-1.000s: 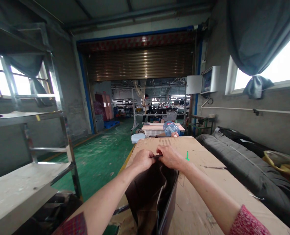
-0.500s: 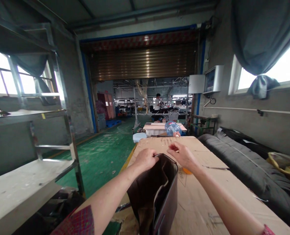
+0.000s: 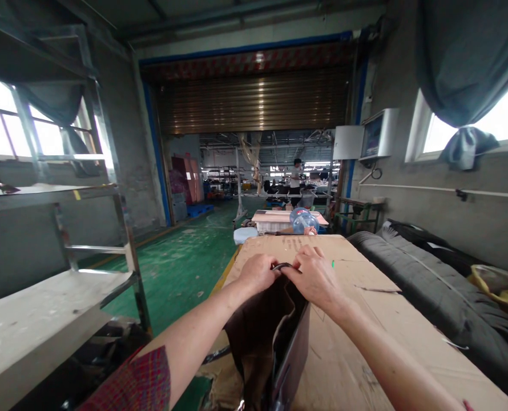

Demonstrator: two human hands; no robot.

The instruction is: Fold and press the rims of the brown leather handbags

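Both hands [image 3: 286, 274] pinch dark bag [image 3: 265, 337] top edge between fingers [image 3: 299, 264].

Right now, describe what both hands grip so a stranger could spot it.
Find the long cardboard-covered table running toward the roller door. At its near left edge stands a dark brown bag, its top rim pinched by the left hand and right hand. It is the only dark, upright thing on the pale cardboard.

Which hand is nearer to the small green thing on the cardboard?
Right. The right hand is just beside the green thing; the left hand is farther left.
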